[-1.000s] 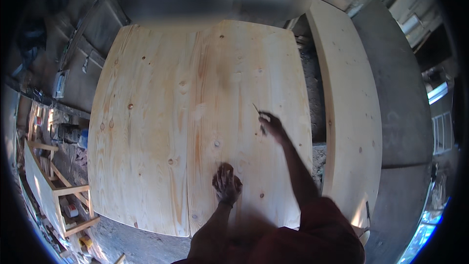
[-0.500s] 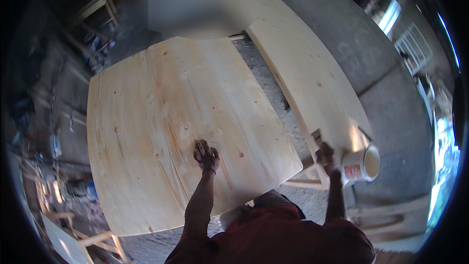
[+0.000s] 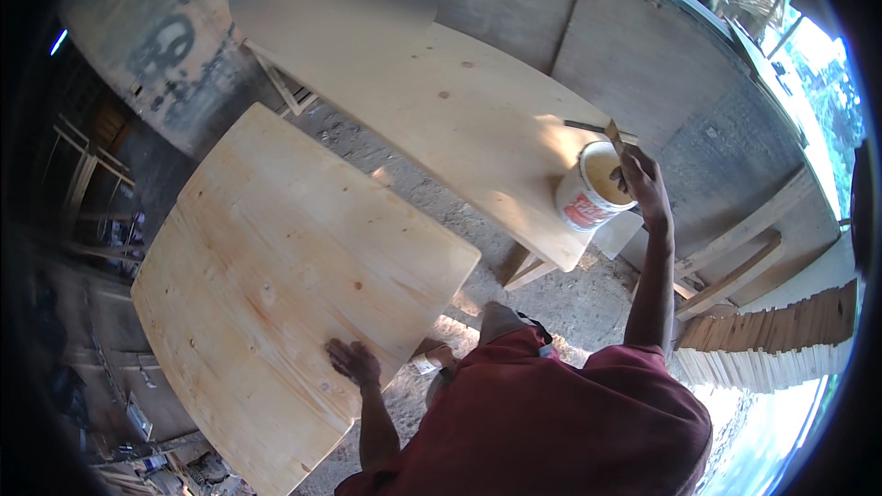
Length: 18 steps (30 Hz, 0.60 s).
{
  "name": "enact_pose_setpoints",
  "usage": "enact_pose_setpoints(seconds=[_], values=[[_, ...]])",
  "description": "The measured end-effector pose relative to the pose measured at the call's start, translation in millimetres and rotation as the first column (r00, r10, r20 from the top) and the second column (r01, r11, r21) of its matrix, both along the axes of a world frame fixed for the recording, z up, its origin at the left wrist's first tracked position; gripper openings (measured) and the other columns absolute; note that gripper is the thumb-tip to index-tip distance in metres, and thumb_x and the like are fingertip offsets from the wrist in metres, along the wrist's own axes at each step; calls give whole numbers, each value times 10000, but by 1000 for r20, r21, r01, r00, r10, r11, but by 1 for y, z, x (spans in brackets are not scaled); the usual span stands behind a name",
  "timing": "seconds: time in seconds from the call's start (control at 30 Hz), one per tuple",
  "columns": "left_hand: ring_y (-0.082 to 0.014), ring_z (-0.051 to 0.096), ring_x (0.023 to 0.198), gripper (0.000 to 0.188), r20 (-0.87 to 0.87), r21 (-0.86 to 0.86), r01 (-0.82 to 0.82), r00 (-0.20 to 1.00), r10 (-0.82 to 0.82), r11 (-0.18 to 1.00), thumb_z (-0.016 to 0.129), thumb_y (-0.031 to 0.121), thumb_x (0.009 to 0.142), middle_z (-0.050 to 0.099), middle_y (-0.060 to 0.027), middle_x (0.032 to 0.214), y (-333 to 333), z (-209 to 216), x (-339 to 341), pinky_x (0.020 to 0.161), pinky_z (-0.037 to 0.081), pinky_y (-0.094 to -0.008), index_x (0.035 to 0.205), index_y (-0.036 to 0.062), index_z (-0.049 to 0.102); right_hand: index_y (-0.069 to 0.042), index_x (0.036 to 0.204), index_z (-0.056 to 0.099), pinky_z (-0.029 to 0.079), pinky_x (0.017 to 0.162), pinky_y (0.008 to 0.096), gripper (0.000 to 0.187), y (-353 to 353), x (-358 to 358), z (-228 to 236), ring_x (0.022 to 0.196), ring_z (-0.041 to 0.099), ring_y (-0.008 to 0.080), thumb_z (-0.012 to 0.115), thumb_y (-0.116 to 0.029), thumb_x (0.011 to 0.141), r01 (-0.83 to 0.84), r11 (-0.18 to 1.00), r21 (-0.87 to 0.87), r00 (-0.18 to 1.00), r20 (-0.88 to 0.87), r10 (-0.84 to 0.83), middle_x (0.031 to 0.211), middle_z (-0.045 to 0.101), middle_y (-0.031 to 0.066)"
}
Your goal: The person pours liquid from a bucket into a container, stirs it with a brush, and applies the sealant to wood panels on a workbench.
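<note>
My left hand [image 3: 354, 363] rests flat on the pale pine panel [image 3: 276, 230], near its right edge, fingers spread and holding nothing. Up at the right, my right hand [image 3: 640, 182] is closed on a flat tan tool [image 3: 615, 136], a narrow piece with a straight edge pointing up; its exact kind does not show clearly. That hand is at the rim of a white bucket [image 3: 586, 195] with red print and a yellowish inside. The bucket stands near the close end of a long pine board [image 3: 432, 119].
A dark thin strip [image 3: 585, 128] lies on the long board behind the bucket. Grey sheets [image 3: 643, 55] stand behind that board. A gritty floor gap [image 3: 395, 179] separates board and panel. Stacked wood strips [image 3: 781, 326] lie at right, and clutter [image 3: 175, 468] at lower left.
My view has swung to the right. My right hand has moved with the tool from beside the bucket to its rim. My left hand stays on the panel, now nearer its right edge.
</note>
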<state>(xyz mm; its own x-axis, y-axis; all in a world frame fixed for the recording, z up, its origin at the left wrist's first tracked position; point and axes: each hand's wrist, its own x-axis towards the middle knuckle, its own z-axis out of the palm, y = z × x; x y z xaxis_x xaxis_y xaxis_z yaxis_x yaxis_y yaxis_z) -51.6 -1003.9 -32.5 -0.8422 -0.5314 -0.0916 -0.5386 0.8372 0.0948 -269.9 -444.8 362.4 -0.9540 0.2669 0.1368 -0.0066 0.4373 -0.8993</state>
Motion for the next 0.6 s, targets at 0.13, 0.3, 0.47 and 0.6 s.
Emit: enact_pose_setpoints(seconds=[0.13, 0.3, 0.47, 0.6], values=[[-393, 146, 1462, 705, -156, -46, -1, 988, -6, 999, 389, 482, 981, 178, -204, 1579, -4, -32, 38, 1108, 212, -620, 1521, 67, 207, -8, 1142, 622, 481, 612, 291, 326, 58, -14, -16, 642, 599, 132, 498, -255, 969, -81, 980, 183, 987, 149, 53, 772, 674, 76], [-370, 218, 1442, 610, 94, 83, 26, 995, -34, 996, 463, 418, 973, 263, -203, 1549, 83, 51, 56, 1105, 238, -603, 1459, 67, 353, -18, 1092, 654, 516, 694, 392, 308, 140, -15, -68, 755, 684, 267, 579, -222, 873, -342, 791, 507, 896, 429, 113, 789, 681, 175], [-415, 442, 1283, 549, -180, 241, -369, 892, 415, 897, 496, 356, 983, 505, -263, 1343, 202, -26, 222, 1073, 346, -505, 1353, -47, 455, -24, 1000, 650, 493, 740, 446, 308, 109, -56, -67, 836, 655, 375, 638, -296, 856, -398, 692, 603, 910, 357, 213, 864, 665, 222], [-373, 486, 1230, 489, -56, 447, -616, 705, 707, 649, 472, 363, 990, 542, -279, 1256, 276, -47, 295, 1039, 375, -476, 1274, -31, 524, 6, 964, 617, 463, 754, 491, 366, 130, -46, -94, 849, 616, 432, 677, -336, 851, -343, 750, 566, 926, 336, 170, 866, 635, 257]])
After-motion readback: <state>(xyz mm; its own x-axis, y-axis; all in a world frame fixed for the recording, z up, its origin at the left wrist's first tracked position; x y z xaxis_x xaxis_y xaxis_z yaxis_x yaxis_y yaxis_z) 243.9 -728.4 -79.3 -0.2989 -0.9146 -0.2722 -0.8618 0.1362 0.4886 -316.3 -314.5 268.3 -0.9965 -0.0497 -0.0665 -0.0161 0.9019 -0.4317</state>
